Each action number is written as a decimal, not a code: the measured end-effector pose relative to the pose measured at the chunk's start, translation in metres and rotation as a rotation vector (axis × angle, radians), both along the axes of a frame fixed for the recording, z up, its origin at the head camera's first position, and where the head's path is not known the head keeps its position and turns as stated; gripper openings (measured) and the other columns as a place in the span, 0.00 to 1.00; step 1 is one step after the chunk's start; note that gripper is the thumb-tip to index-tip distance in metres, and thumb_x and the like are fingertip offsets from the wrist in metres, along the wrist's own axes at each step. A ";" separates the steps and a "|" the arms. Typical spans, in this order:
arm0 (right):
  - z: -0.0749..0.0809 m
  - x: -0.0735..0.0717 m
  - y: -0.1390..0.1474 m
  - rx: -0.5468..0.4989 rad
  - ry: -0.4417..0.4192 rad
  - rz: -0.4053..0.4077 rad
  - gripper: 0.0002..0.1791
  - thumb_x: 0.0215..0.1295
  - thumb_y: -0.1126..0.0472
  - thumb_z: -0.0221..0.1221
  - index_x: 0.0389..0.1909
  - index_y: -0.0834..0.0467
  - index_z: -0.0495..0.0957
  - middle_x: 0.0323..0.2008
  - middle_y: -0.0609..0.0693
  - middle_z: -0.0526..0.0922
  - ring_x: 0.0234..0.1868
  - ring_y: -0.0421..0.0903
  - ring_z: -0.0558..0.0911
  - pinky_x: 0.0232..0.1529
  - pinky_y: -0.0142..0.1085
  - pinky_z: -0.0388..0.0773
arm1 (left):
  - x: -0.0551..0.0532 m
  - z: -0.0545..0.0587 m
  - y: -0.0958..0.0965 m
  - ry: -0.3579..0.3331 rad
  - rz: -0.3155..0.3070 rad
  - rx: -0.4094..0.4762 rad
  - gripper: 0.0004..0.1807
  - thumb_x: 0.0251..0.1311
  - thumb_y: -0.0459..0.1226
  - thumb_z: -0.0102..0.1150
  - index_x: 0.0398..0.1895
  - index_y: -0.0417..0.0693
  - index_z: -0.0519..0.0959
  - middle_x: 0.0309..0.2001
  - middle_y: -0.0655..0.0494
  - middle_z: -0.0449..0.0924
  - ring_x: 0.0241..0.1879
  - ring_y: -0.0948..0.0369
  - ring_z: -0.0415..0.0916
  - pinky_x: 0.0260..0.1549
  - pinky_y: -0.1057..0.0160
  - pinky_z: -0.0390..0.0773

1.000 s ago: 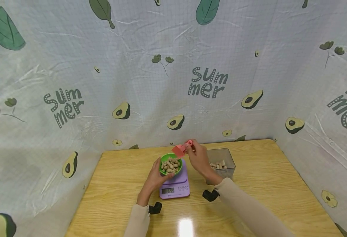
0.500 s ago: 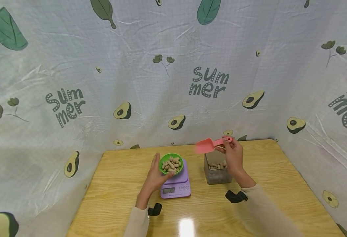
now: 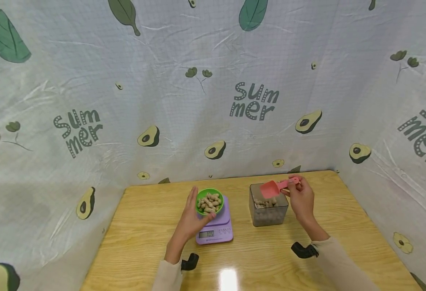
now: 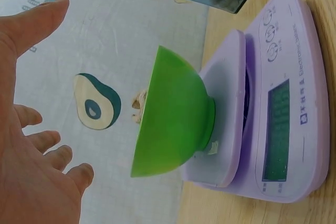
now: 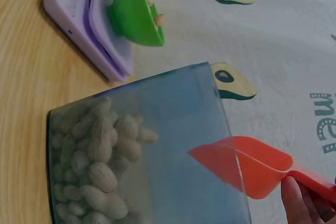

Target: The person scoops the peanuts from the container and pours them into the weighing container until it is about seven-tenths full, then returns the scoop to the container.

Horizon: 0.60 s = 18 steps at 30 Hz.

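A green bowl (image 4: 176, 116) of peanuts (image 3: 210, 203) stands on the platform of a purple kitchen scale (image 3: 224, 233) with lit digits on its display. My left hand (image 3: 190, 220) is spread at the bowl's left side; the left wrist view shows a gap between its fingers and the bowl. To the right, my right hand (image 3: 302, 201) pinches the handle of a pink scoop (image 3: 270, 189). The scoop's tip dips just inside the top of a clear grey bin (image 3: 269, 218), above the peanuts (image 5: 102, 174) in its lower part. No peanuts show in the scoop.
The scale and bin stand side by side on a wooden table (image 3: 144, 226), with a strip of tabletop between them. Behind the table's far edge hangs a white printed sheet (image 3: 176, 153), which continues along both sides. Each wrist carries a black camera mount.
My right hand has carried the scoop from over the bowl to the right, then down to the bin's mouth. The left hand stays beside the bowl. The scale's digits have changed.
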State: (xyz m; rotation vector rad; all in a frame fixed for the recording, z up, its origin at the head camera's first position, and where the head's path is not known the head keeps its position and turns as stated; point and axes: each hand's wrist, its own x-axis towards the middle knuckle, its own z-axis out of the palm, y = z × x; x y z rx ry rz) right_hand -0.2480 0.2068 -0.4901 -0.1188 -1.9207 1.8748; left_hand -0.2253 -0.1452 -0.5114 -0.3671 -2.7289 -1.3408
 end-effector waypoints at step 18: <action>-0.012 -0.002 0.004 0.541 -0.124 0.059 0.20 0.73 0.59 0.52 0.61 0.63 0.69 0.49 0.65 0.85 0.48 0.59 0.86 0.42 0.46 0.84 | 0.007 -0.005 0.020 0.012 -0.050 -0.011 0.60 0.56 0.55 0.68 0.80 0.58 0.37 0.81 0.54 0.35 0.78 0.44 0.41 0.70 0.36 0.55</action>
